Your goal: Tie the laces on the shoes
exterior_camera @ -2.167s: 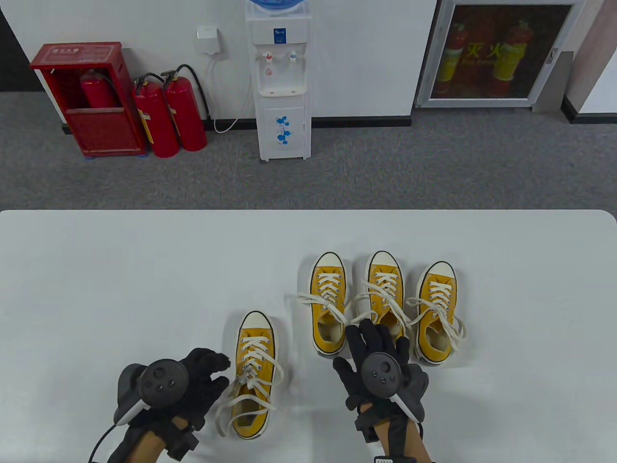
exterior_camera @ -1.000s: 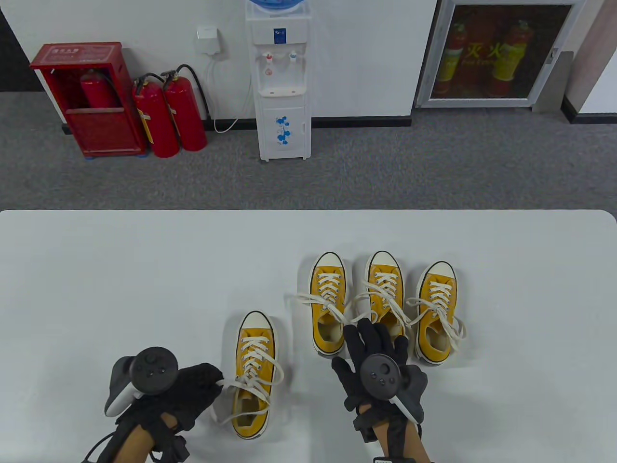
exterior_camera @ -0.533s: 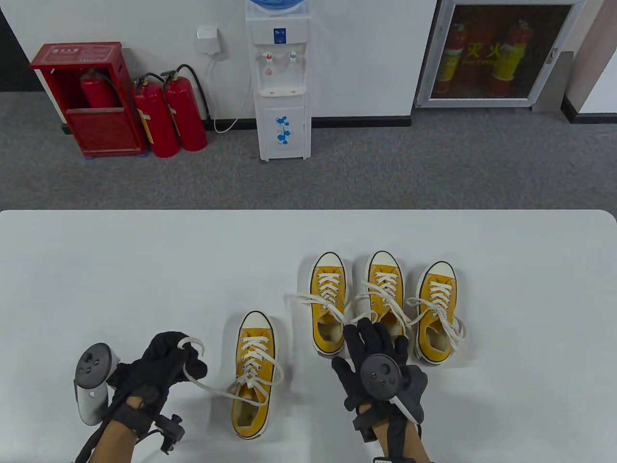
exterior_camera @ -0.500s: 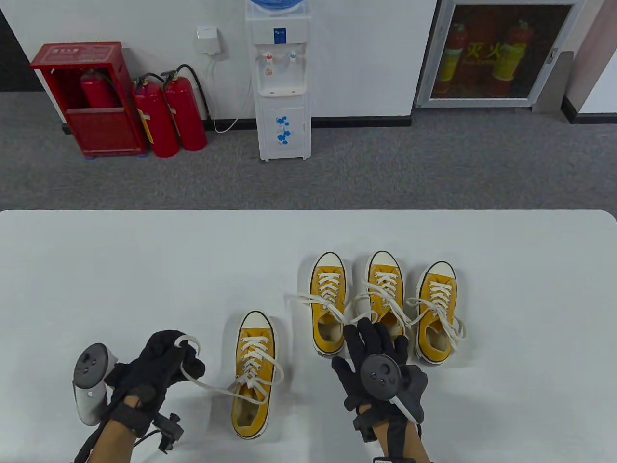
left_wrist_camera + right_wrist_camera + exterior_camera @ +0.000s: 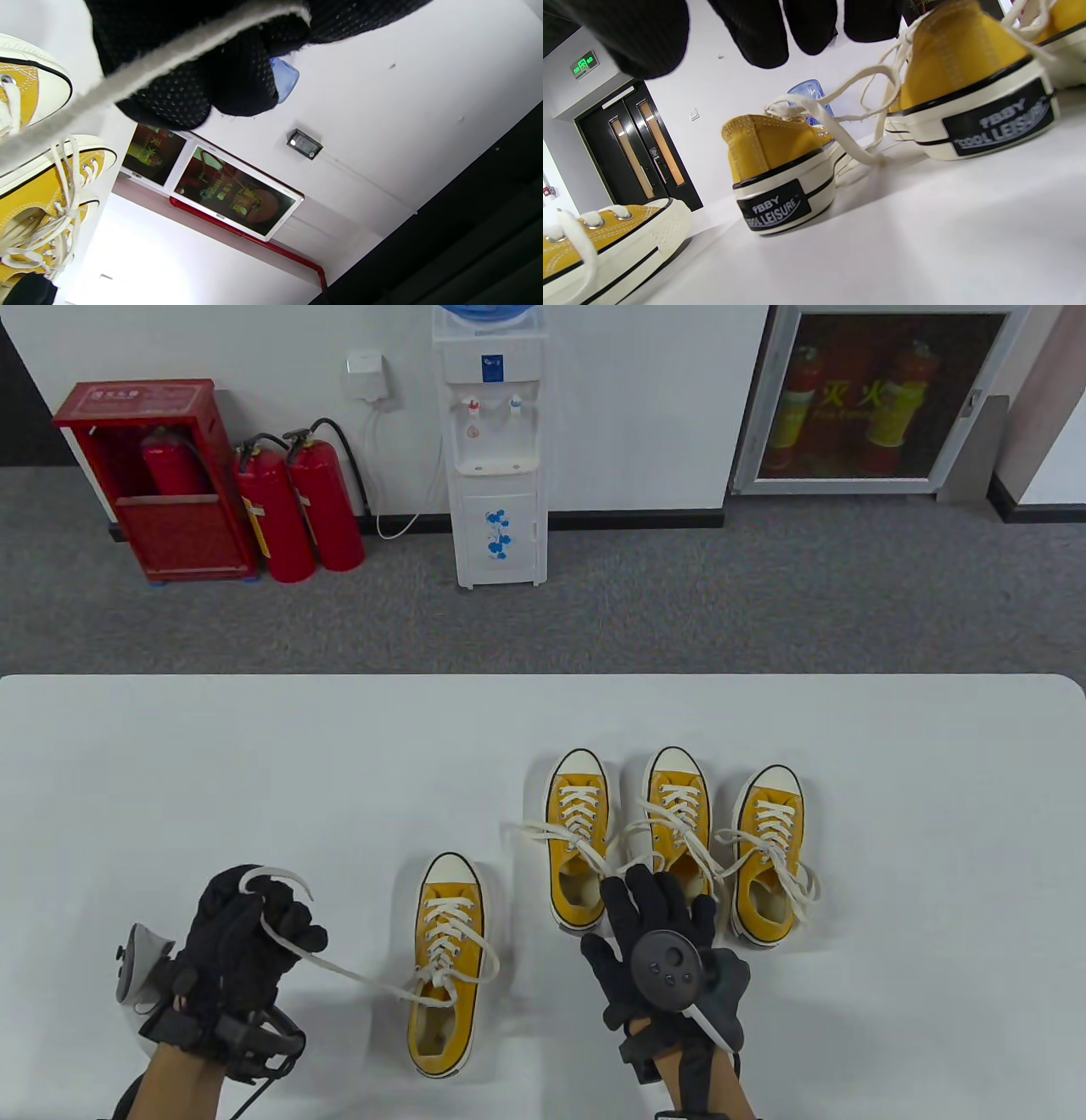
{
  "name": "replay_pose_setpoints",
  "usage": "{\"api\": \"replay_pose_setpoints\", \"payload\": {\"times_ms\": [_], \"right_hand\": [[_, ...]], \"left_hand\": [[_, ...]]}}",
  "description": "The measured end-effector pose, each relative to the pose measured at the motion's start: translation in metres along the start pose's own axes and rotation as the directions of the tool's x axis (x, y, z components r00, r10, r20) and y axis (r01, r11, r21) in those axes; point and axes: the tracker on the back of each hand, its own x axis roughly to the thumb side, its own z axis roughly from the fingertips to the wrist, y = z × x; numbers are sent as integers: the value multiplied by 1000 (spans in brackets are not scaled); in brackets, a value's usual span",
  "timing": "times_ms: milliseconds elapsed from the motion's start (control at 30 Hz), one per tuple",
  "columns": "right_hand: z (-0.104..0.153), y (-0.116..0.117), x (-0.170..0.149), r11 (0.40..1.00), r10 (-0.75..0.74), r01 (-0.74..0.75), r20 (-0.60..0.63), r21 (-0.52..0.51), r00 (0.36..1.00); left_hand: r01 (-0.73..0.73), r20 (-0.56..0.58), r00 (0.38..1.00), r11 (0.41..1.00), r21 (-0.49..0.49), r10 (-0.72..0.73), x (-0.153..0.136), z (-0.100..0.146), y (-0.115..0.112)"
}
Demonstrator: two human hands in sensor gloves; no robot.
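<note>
A yellow sneaker (image 5: 445, 963) with white laces stands alone at the front of the white table (image 5: 212, 780). My left hand (image 5: 254, 925) grips its left lace end (image 5: 339, 969) and holds it stretched out to the left; the lace loops over the fingers. The lace (image 5: 127, 80) crosses my gloved fingers (image 5: 199, 93) in the left wrist view. My right hand (image 5: 657, 916) lies flat with fingers spread, over the heels of the left two shoes in a row of three yellow sneakers (image 5: 679, 831). It holds nothing. Its fingertips (image 5: 763, 34) hang above the heels (image 5: 776, 178).
The three sneakers (image 5: 768, 848) have loose laces spilling over their sides. Beyond the table's far edge are grey carpet, a water dispenser (image 5: 496, 449) and red fire extinguishers (image 5: 297, 509).
My left hand took the near shoe's left lace and pulled it out to the left, turning palm-up and drawing the lace taut. My right hand stayed still.
</note>
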Motion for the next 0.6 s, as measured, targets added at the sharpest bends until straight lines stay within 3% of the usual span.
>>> {"api": "replay_pose_setpoints", "payload": {"times_ms": [300,600], "right_hand": [[0,0,2,1000,0,0,7,0,1000],[2,1,7,1000,7,-7,26,-3,1000]], "left_hand": [[31,-29,999,999,36,-30,5,2,8],[219,-91,973,973,77,-212,21,6,36]]}}
